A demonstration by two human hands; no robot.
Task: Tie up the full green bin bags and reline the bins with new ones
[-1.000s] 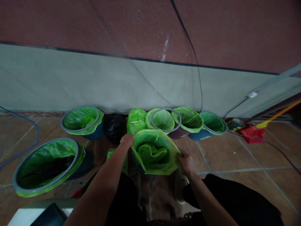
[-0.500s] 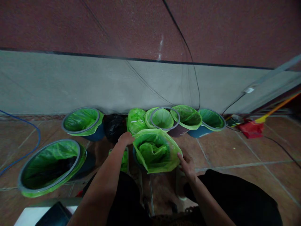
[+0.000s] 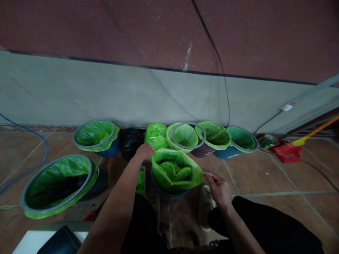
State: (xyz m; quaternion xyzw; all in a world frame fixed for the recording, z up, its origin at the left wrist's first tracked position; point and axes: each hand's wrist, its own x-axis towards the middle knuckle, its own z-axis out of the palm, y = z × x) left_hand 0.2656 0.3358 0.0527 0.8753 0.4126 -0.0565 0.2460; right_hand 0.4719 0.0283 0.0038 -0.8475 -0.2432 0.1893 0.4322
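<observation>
A green trash bag stands open in a blue bin in front of my feet, its mouth drawn out to both sides above the bin's rim. Crumpled green plastic shows inside. My left hand is closed at the bag's left edge; its fingertips are partly hidden. On the other side my right hand pinches the bag's right corner, where a pale strip like a drawstring shows at the fingers. Behind the bag lies a bundled green bag with a white tie.
Several lined bins stand along the wall, one with a loose grey ring over it. A large lined bin and a black bag are to the left. A red dustpan lies at right, a blue hose at far left.
The bag's front and right edge has come up and inward, baring the blue bin rim. My right hand has moved slightly right and now pinches the bag's corner. The view has shifted a little.
</observation>
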